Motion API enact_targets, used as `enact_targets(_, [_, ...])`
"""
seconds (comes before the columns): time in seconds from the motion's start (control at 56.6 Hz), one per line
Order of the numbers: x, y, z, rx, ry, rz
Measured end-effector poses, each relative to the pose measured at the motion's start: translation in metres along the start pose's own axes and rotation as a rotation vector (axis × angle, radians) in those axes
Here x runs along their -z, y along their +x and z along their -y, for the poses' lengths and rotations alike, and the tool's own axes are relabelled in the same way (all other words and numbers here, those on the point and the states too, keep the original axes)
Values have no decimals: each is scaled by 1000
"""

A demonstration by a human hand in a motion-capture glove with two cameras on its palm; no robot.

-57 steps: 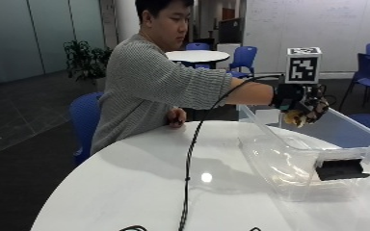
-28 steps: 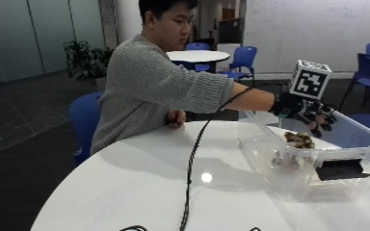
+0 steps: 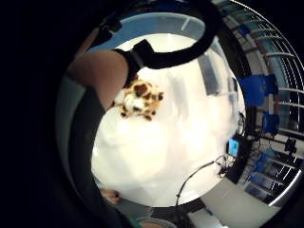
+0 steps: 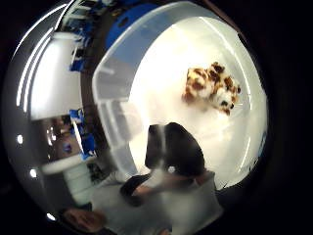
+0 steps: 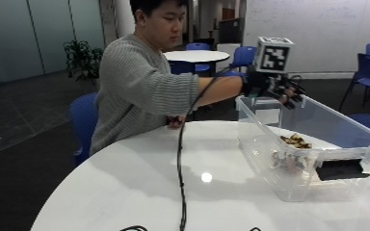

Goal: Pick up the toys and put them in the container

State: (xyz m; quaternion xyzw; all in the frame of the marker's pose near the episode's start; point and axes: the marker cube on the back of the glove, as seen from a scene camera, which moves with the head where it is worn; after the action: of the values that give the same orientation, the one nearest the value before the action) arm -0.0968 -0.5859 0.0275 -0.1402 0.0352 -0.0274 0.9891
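1. The gloved right hand (image 5: 276,89) hung over the near end of the clear container (image 5: 256,126), above its rim, with the forearm reaching out from the person's side of the worktop (image 5: 172,192).
2. The grip was empty: its fingers (image 5: 291,98) were spread and slack, pointing down and out toward the container's far end, with nothing between them.
3. A spotted plush toy (image 5: 295,141), brown and cream, lay on the container's floor toward the far end, clear of the hand and below it. The thumb-side palm view showed the same toy (image 4: 211,88) lying on the pale floor of the bin with open space all round it.
4. The relation that mattered: the toy lay down and ahead of the grip, already inside the walls, so the hand had no call to go lower.
5. A second, paler shape (image 5: 287,161) sat low against the container's near wall in the outside view. It was probably another toy, but too indistinct to name.
6. No toy showed on the bare part of the worktop in these views. By my reckoning the placing was done for this toy, and any further pick would turn on lifting the hand up over the rim and back toward the person's side.
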Motion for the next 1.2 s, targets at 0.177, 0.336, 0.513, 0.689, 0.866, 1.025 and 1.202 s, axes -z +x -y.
enact_targets(0.177, [34,51,-132,151,110,-6])
enact_targets(0.336, [22,84,-213,203,138,0])
enact_targets(0.513, [-45,66,-338,283,129,-74])
enact_targets(0.689, [-130,32,-431,117,181,-56])
enact_targets(0.866, [-174,34,-457,26,153,-14])
enact_targets(1.025, [-188,44,-460,-24,159,-60])
enact_targets(1.202, [-197,47,-457,-19,146,-37])
